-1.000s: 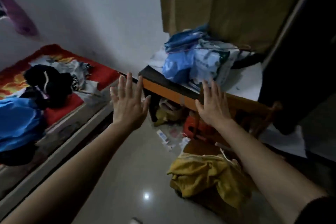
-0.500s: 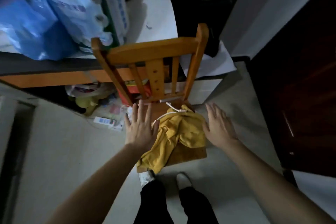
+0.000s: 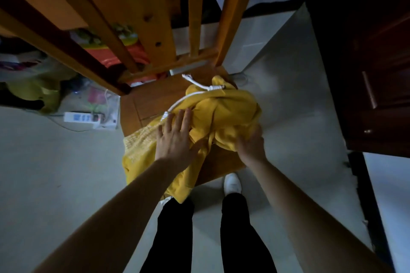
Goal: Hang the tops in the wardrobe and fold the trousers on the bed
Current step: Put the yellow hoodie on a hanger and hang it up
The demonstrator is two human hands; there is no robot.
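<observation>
**Both hands on the yellow garment, heaped on the chair**

The yellow garment (image 3: 230,113) lies bunched on the wooden chair seat (image 3: 153,99), directly in front of the person. Its long axis runs from about 1 o'clock, where a white drawstring (image 3: 193,95) loops near the chair back (image 3: 155,29), down to about 7 o'clock, where a patterned end hangs over the seat's front edge. Heaped like this, I cannot tell whether it is a top or trousers.

The left hand (image 3: 175,139) lies flat on the cloth at the heap's 8 o'clock side, its fingers (image 3: 185,117) straight, slightly spread and pointing to 12 o'clock, their tips just short of the drawstring. The right hand (image 3: 250,146) touches the heap at its 5 o'clock side. It is blurred, so I cannot tell whether its fingers are curling into the fabric or only resting on it.

The bulk of the garment sits between the two hands, and neither is clearly nearer. A lift probably needs both hands to close inward.

On the floor at 9 o'clock lies a white power strip (image 3: 82,117); its blue label is too small to read. No other writing shows. A dark wooden door (image 3: 372,73) stands at 3 o'clock.
</observation>
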